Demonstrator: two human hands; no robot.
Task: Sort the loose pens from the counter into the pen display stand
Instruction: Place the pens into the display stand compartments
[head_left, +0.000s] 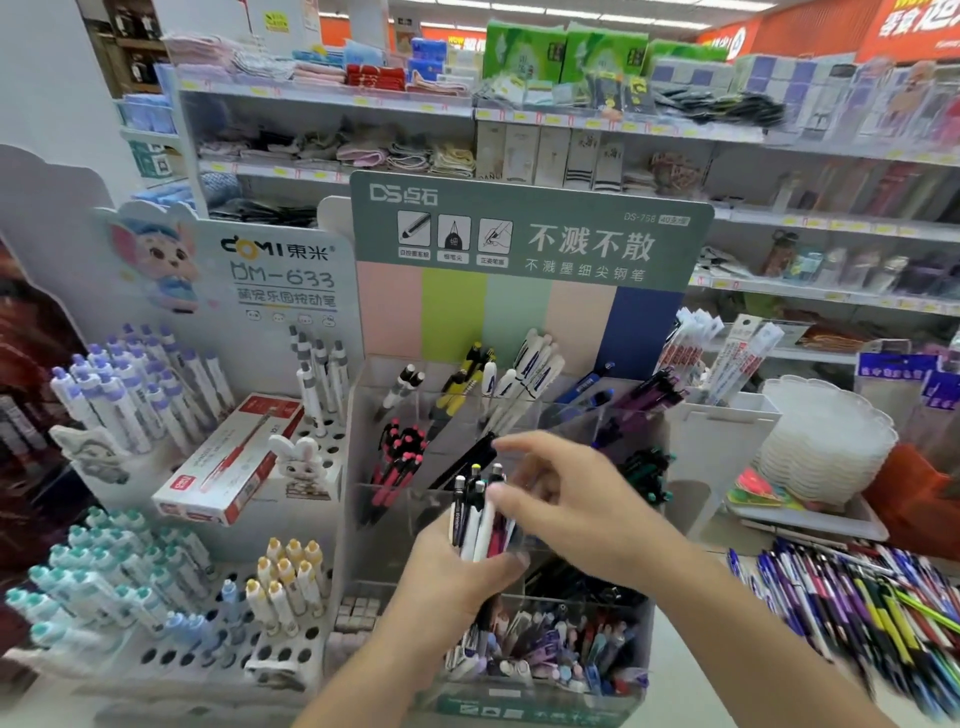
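Shop interior: stocked shelves (571, 124) fill the background from 10 to 2 o'clock. The pale tabletop (691, 644) carries the pen display stand (524, 364) at centre, its clear compartments partly filled with pens grouped by colour. A second white stand (208, 467) with holes sits at 9 o'clock, with a red-and-white box (228, 462) lying on it. The loose pens (857, 608), a mixed-colour heap, lie on the tabletop at 4 o'clock, well apart from my hands.

Both my forearms rise from 6 o'clock toward the stand's middle tiers. My left hand (457, 577) is curled round a bundle of pens (480, 519), held upright with the clicker ends up, just in front of the stand. My right hand (576, 514) reaches in from 4 o'clock, palm down, fingers loosely spread; its fingertips (498, 491) meet the top of the bundle, though whether they pinch a pen there I cannot tell.
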